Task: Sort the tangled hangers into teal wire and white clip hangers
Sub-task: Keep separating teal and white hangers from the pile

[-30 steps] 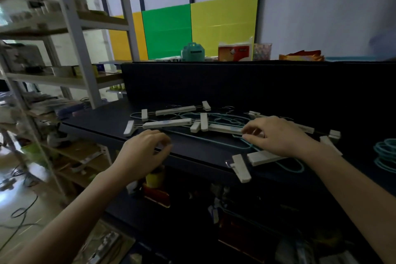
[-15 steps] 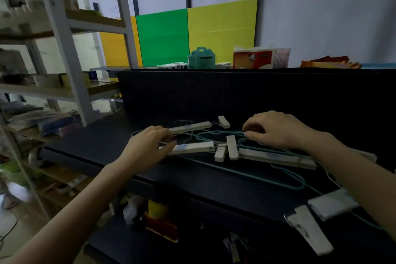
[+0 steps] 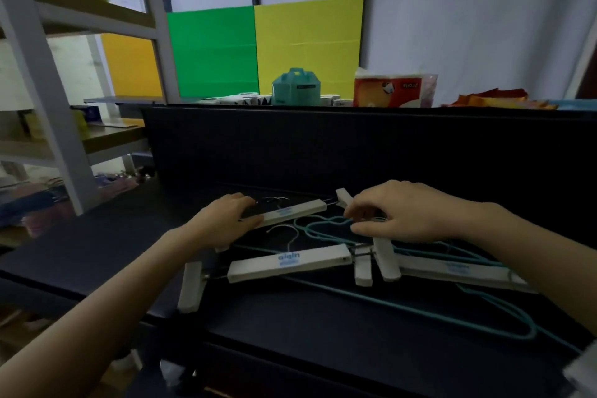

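Lying over teal wires, white clip hangers; shelving left.

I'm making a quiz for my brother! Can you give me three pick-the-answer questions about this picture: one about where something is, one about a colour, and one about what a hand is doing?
1. Where is the small teal box? A) on the floor B) on the ledge behind the dark table C) in a hand
2. What colour are the wire hangers? A) red B) black C) teal
3. What is the left hand doing? A) gripping a white clip hanger B) waving C) holding a cup

Answers: 1 B, it sits up beside the tissue pack; 2 C, teal wires cross the table; 3 A, its fingers curl round the far hanger's bar.
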Available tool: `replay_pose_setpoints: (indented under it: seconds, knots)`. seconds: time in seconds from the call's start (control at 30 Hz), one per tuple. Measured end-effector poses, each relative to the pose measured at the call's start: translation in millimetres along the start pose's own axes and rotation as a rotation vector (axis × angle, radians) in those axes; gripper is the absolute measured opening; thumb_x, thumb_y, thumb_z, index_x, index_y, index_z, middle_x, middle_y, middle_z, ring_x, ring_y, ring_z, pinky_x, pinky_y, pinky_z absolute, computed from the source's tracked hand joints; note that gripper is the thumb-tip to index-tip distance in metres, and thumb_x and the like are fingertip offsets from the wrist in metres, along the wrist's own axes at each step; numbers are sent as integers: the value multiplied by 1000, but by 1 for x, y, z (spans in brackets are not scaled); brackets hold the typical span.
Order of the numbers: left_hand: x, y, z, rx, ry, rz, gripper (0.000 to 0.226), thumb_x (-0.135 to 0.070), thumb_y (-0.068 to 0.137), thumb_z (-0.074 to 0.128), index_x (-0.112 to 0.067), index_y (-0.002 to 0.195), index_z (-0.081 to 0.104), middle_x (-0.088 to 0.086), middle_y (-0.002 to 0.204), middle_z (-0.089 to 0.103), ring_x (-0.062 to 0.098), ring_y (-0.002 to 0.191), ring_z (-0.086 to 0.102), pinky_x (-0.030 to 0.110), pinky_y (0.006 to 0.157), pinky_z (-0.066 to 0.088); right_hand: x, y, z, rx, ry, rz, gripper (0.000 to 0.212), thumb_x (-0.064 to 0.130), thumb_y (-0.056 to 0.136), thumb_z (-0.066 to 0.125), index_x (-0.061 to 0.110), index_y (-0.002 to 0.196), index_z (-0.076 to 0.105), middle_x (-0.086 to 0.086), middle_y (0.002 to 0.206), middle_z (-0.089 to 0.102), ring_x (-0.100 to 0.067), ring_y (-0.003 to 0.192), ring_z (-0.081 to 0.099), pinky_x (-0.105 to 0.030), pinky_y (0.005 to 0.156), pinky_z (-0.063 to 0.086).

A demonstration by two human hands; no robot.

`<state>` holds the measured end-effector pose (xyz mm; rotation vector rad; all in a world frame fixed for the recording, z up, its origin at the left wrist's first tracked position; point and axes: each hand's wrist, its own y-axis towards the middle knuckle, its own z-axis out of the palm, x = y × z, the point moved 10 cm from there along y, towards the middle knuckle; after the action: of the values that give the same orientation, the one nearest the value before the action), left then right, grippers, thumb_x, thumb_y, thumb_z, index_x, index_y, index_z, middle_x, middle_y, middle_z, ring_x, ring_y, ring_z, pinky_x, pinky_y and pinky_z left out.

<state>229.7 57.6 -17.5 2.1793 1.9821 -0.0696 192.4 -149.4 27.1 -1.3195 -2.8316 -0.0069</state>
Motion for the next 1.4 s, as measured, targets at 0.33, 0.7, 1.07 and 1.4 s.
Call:
replay_pose_setpoints:
  seconds: [0.33, 0.7, 1.07, 1.4]
  knots:
    - [-9, 26, 19, 111, 1, 244, 40, -50, 89, 47, -20, 113, 59, 0, 106, 51, 18, 90, 55, 38, 81, 49, 47, 16, 31, 75, -91, -43, 48, 57, 86, 50, 36, 128, 45, 19, 125, 52, -3, 112, 49, -27, 90, 44]
    - [5, 33, -21, -54, 31, 328, 37, -49, 90, 45, -18, 110, 49, 1, 111, 50, 20, 87, 56, 38, 75, 50, 57, 19, 33, 5, -53, 55, 33, 53, 87, 52, 39, 117, 51, 19, 111, 55, -1, 100, 51, -25, 83, 42]
    - [10, 23, -96, -367, 89, 425, 43, -51, 88, 45, -22, 119, 52, -2, 118, 51, 23, 93, 59, 39, 72, 50, 39, -17, -30, -271, -194, 321, 41, 59, 85, 47, 34, 116, 52, 16, 106, 57, -6, 87, 56, -27, 71, 47]
    - [-116, 13, -94, -390, -5, 701, 43, -50, 88, 47, -22, 120, 52, -3, 121, 51, 25, 97, 58, 34, 67, 37, -4, -171, -23, -287, -215, 746, 39, 61, 84, 44, 37, 114, 53, 16, 103, 56, -5, 85, 54, -17, 59, 38]
